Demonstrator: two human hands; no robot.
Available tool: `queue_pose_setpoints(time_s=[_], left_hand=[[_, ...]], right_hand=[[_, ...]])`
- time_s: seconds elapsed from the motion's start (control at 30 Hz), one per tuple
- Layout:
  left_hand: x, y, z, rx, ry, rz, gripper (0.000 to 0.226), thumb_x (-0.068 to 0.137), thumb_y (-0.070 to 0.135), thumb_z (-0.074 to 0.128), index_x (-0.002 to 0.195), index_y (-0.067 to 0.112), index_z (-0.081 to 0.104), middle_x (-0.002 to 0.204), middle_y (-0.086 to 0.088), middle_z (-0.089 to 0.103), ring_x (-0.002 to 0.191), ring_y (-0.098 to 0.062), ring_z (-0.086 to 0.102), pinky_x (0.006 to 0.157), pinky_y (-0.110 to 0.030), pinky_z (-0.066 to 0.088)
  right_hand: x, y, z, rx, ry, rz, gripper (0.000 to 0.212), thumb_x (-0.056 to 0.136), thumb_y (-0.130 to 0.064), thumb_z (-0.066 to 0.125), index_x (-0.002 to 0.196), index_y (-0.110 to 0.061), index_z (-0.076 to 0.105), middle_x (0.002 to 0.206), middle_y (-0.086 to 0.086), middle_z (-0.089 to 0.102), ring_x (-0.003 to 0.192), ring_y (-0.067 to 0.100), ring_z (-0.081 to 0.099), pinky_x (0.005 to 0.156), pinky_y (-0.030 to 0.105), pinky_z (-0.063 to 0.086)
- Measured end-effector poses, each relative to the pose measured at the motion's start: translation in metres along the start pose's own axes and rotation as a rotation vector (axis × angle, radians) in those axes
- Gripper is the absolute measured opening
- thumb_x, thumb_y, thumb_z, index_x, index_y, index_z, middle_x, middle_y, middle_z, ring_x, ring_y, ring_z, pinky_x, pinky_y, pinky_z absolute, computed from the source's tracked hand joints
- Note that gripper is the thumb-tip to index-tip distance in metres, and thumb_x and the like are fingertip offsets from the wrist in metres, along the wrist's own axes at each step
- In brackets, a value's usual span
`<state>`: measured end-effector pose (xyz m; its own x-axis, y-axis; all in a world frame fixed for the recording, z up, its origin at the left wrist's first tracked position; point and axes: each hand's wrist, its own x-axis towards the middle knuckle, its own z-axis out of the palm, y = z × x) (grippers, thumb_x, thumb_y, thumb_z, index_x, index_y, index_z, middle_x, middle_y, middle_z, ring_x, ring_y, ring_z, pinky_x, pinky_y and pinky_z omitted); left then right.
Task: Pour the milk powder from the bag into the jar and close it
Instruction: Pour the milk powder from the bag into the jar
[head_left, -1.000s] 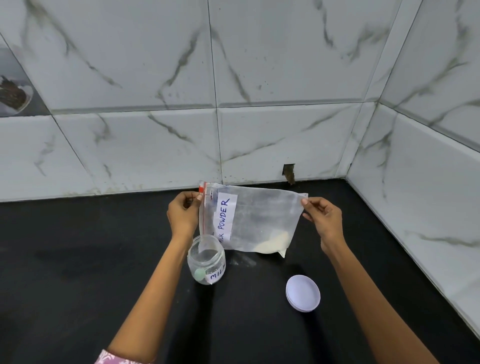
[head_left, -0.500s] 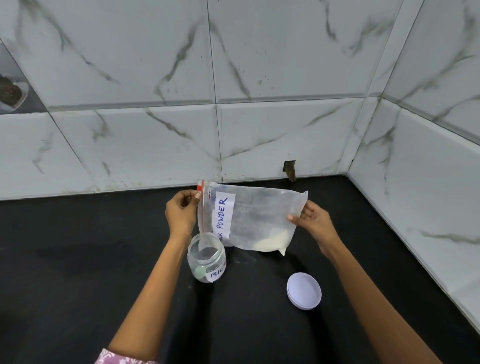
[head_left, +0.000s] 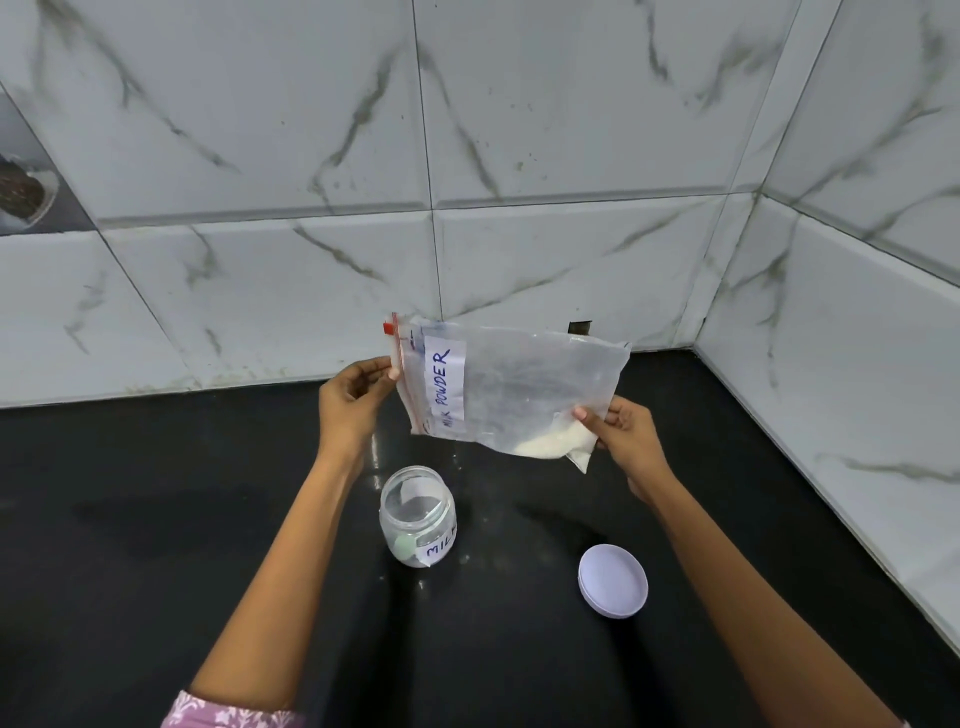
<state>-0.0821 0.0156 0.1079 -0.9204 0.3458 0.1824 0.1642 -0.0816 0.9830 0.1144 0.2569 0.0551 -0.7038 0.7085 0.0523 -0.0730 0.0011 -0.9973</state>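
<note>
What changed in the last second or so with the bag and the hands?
The right hand slid from the bag's upper corner down to its lower corner by the powder. The bag now hangs higher above the jar. The left hand still pinches the zip end; jar and lid stayed put.

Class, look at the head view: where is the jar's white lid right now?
The white lid lies on the black counter, lower right of the open jar and below the right hand, touched by neither hand.
</note>
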Motion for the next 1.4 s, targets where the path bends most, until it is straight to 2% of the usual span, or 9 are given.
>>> queue_pose_setpoints(time_s=[0.23, 0.47, 0.7, 0.83, 0.93, 1.03, 1.1, 1.2, 1.4], left_hand=[[-0.007, -0.014, -0.017, 0.115, -0.095, -0.031, 0.02, 0.082, 0.011, 0.071, 0.102, 0.007, 0.072, 0.095, -0.005, 0.073, 0.088, -0.012, 0.068, 0.08, -0.019, 0.05], [-0.015, -0.003, -0.052, 0.184, -0.275, 0.005, 0.008, 0.081, 0.013, 0.072, 0.086, 0.016, 0.076, 0.08, 0.006, 0.076, 0.076, 0.0, 0.068, 0.067, -0.007, 0.048], [-0.045, 0.001, -0.066, 0.174, -0.188, 0.02, 0.007, 0.08, 0.018, 0.074, 0.075, 0.02, 0.078, 0.071, -0.006, 0.074, 0.071, -0.012, 0.065, 0.075, -0.028, 0.052], [-0.059, 0.013, -0.059, 0.138, -0.156, 0.035, 0.009, 0.08, 0.018, 0.074, 0.072, 0.021, 0.077, 0.063, 0.001, 0.072, 0.063, -0.005, 0.063, 0.064, -0.018, 0.052], [-0.066, 0.026, -0.048, 0.111, -0.116, 0.06, 0.006, 0.081, 0.016, 0.073, 0.075, 0.017, 0.076, 0.06, 0.004, 0.071, 0.058, -0.001, 0.061, 0.057, -0.011, 0.048], [-0.071, 0.037, -0.035, 0.103, -0.101, 0.065, 0.005, 0.082, 0.013, 0.072, 0.079, 0.01, 0.075, 0.057, 0.007, 0.069, 0.054, 0.003, 0.059, 0.054, -0.009, 0.045], [-0.073, 0.043, -0.027, 0.118, -0.096, 0.068, 0.006, 0.082, 0.015, 0.073, 0.078, 0.01, 0.075, 0.056, 0.008, 0.069, 0.053, 0.003, 0.058, 0.053, -0.009, 0.044], [-0.078, 0.049, -0.02, 0.142, -0.064, 0.062, 0.004, 0.081, 0.018, 0.074, 0.077, 0.015, 0.075, 0.056, 0.009, 0.069, 0.054, 0.002, 0.059, 0.053, -0.01, 0.044], [-0.085, 0.047, -0.029, 0.155, -0.013, 0.035, 0.009, 0.081, 0.015, 0.074, 0.086, 0.008, 0.074, 0.063, 0.004, 0.07, 0.053, 0.004, 0.061, 0.052, -0.007, 0.044]], right_hand=[[-0.009, -0.03, 0.011, 0.061, -0.008, -0.056, 0.02, 0.084, -0.012, 0.069, 0.103, -0.006, 0.069, 0.093, 0.003, 0.076, 0.084, 0.014, 0.073, 0.064, 0.022, 0.057], [-0.026, -0.041, 0.013, 0.017, 0.005, -0.051, 0.014, 0.083, -0.014, 0.07, 0.098, -0.013, 0.071, 0.088, 0.0, 0.076, 0.08, 0.013, 0.073, 0.066, 0.026, 0.059], [-0.039, -0.042, 0.021, 0.06, -0.037, 0.104, 0.022, 0.093, -0.037, 0.056, 0.099, -0.02, 0.069, 0.092, -0.003, 0.077, 0.084, 0.013, 0.073, 0.066, 0.028, 0.058], [-0.048, -0.037, 0.015, 0.089, -0.146, 0.249, 0.032, 0.098, -0.047, 0.037, 0.11, -0.027, 0.059, 0.111, 0.001, 0.071, 0.096, 0.026, 0.071, 0.077, 0.051, 0.057], [-0.054, -0.035, 0.007, 0.119, -0.237, 0.293, 0.036, 0.098, -0.05, 0.037, 0.12, -0.027, 0.053, 0.115, 0.0, 0.07, 0.099, 0.029, 0.07, 0.072, 0.048, 0.059], [-0.064, -0.031, 0.001, 0.156, -0.3, 0.308, 0.043, 0.085, -0.039, 0.064, 0.123, -0.021, 0.055, 0.116, 0.003, 0.07, 0.102, 0.028, 0.069, 0.075, 0.041, 0.06], [-0.072, -0.026, -0.001, 0.163, -0.284, 0.329, 0.056, 0.072, -0.012, 0.079, 0.123, -0.008, 0.057, 0.117, 0.011, 0.069, 0.103, 0.026, 0.069, 0.076, 0.032, 0.06], [-0.086, -0.016, -0.007, 0.122, -0.214, 0.336, 0.053, 0.068, 0.014, 0.074, 0.119, 0.007, 0.058, 0.111, 0.016, 0.07, 0.099, 0.023, 0.069, 0.08, 0.024, 0.058], [-0.097, -0.014, -0.009, 0.101, -0.125, 0.304, 0.009, 0.086, -0.003, 0.066, 0.093, -0.007, 0.064, 0.09, 0.005, 0.069, 0.082, 0.013, 0.068, 0.096, 0.038, 0.051]])
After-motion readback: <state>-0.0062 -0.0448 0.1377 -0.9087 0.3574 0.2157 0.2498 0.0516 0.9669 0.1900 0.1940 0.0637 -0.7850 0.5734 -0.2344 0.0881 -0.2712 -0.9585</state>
